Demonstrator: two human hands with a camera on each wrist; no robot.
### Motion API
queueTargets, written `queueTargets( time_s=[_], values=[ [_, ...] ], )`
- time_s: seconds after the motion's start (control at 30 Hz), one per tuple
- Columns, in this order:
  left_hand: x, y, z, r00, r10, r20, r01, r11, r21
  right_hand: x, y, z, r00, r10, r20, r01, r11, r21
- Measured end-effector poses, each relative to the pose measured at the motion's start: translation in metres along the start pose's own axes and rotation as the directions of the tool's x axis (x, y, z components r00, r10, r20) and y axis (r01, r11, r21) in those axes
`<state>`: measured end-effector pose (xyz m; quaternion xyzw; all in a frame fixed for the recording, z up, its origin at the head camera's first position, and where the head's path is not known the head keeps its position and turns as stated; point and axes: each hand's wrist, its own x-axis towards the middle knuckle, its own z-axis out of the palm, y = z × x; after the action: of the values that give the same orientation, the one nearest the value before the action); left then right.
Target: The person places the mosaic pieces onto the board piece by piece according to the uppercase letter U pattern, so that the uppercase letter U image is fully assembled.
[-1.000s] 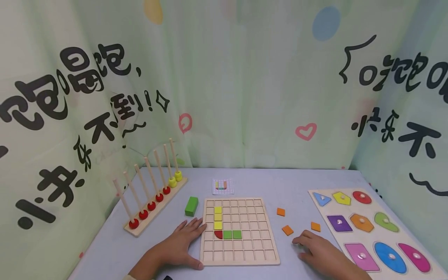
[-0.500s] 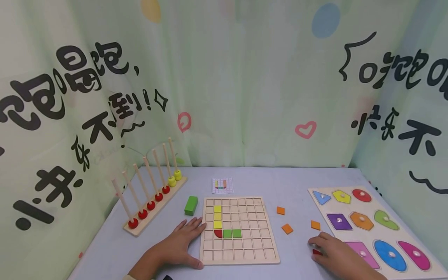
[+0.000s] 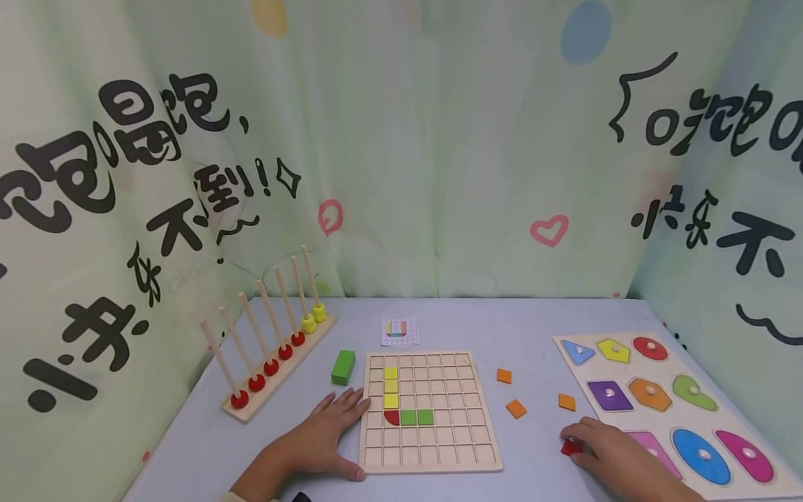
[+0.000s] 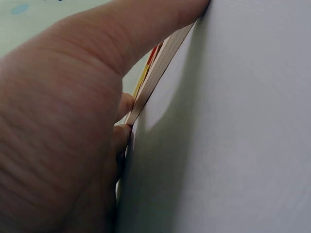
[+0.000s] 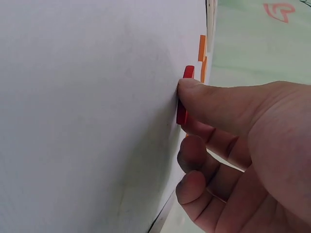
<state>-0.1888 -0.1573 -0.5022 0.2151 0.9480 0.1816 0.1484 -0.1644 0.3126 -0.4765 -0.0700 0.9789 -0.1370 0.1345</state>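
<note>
A wooden grid board [image 3: 433, 453] lies in the middle of the table, bearing three yellow square tiles [image 3: 391, 387] in a column, a red quarter-round tile [image 3: 392, 417] and two green square tiles [image 3: 417, 417]. My left hand [image 3: 323, 436], fingers spread, rests on the table with fingertips and thumb against the board's left edge; the left wrist view shows the thumb at the wooden edge [image 4: 165, 63]. To the right of the board, my right hand [image 3: 611, 450] pinches a red tile [image 5: 185, 97] between thumb and index finger, low over the table. The fingers partly hide its outline.
Three orange square tiles [image 3: 516, 408] lie between board and right hand. A shape puzzle board [image 3: 646, 362] is at right, partly under the right arm. At left stand a peg rack [image 3: 276, 376] with red and yellow beads and a green block [image 3: 343, 367]. A pattern card [image 3: 399, 332] lies behind the board.
My right hand has moved to the right, away from the orange tiles, and has taken hold of the red tile on the table. The left hand has stayed at the board's edge.
</note>
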Motion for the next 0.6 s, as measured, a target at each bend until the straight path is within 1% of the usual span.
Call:
queueTargets(
  time_s=[0.17, 0.4, 0.6],
  values=[
    [0.0000, -0.0005, -0.0008, 1.000, 0.007, -0.004, -0.007, 1.000, 0.012, 0.0013, -0.0041, -0.0030, 1.000, -0.020, -0.011, 0.020, 0.999, -0.025],
    [-0.0001, -0.0015, -0.0016, 1.000, 0.021, -0.009, -0.021, 1.000, 0.021, 0.0016, -0.0081, -0.0040, 0.999, 0.032, -0.009, -0.032, 0.998, -0.062],
    [-0.0008, -0.0025, -0.0012, 1.000, 0.028, -0.010, -0.028, 0.999, 0.016, 0.0056, -0.0072, -0.0006, 0.999, 0.053, -0.010, -0.053, 0.996, -0.070]
  ],
)
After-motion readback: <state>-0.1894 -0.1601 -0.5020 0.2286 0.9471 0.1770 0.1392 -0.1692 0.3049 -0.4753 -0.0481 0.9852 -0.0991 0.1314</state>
